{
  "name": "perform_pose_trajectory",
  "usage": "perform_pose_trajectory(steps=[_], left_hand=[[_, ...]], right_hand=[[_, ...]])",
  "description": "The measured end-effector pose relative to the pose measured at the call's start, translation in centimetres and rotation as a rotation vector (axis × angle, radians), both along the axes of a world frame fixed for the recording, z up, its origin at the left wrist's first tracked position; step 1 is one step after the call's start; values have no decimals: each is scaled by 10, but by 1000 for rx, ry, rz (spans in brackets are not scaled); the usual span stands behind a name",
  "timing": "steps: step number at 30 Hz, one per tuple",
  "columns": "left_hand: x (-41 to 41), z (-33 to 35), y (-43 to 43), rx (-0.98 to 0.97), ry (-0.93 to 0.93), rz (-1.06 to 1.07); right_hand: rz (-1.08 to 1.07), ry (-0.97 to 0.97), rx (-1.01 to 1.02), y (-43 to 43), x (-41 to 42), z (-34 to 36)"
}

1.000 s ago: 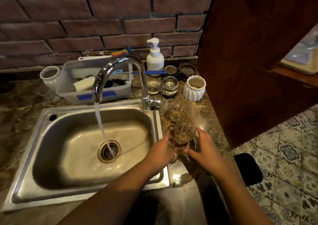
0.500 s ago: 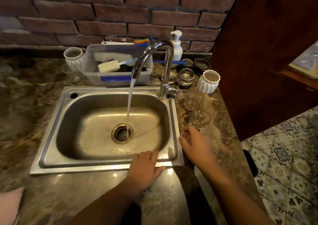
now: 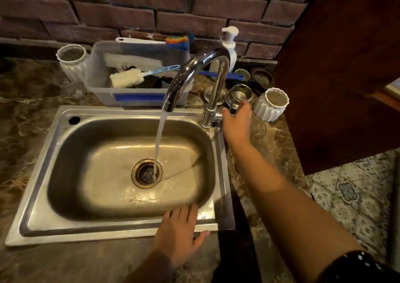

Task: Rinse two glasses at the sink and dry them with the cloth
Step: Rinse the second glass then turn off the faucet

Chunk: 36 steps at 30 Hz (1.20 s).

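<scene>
Two clear glasses stand on the marble counter right of the sink, the far one [image 3: 258, 129] and the near one [image 3: 269, 156], both partly hidden behind my right forearm. My right hand [image 3: 237, 121] reaches past them and is closed on the handle at the base of the chrome tap [image 3: 201, 64]. Water [image 3: 160, 135] runs from the spout into the drain of the steel sink [image 3: 121, 112]. My left hand [image 3: 179, 232] lies flat and open on the sink's front rim, holding nothing. No cloth is in view.
A grey tub [image 3: 97, 88] with brushes sits behind the sink, with a soap dispenser [image 3: 229, 44] beside it. White ribbed cups [image 3: 271, 104] [image 3: 72, 61], a metal cup [image 3: 239, 92] and small lids crowd the back. A dark wooden panel [image 3: 335, 66] bounds the counter's right side.
My right hand left the near glass and moved up to the tap handle. My left hand went from that glass to the sink's front rim. The view shifted left.
</scene>
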<state>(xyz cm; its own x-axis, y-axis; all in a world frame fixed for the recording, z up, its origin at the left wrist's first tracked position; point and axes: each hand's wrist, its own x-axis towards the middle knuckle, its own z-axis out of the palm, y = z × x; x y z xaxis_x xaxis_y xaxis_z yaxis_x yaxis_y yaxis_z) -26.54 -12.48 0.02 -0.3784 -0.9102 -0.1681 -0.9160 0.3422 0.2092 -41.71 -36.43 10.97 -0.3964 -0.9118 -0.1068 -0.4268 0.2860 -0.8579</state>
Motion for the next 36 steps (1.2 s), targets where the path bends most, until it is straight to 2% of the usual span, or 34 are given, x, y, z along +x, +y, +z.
perform_pose_trajectory(steps=[10,14,20,29,36], left_hand=[[-1,0,-5,-53,-6,33],[-1,1,-5,-53,-5,34],[-1,-1,-4,-35,-6,33],[-2,1,-4,-22,22,35],[-2,-4,0,-1,30,44]], right_hand=[[-151,-173,115,-56,12,-36],[-183,-200,79,-56,11,-50],[-162,-277,6,-54,9,-62],[-110,-379,33,-63,2,-80],[-32,-260,99,-54,6,-53]])
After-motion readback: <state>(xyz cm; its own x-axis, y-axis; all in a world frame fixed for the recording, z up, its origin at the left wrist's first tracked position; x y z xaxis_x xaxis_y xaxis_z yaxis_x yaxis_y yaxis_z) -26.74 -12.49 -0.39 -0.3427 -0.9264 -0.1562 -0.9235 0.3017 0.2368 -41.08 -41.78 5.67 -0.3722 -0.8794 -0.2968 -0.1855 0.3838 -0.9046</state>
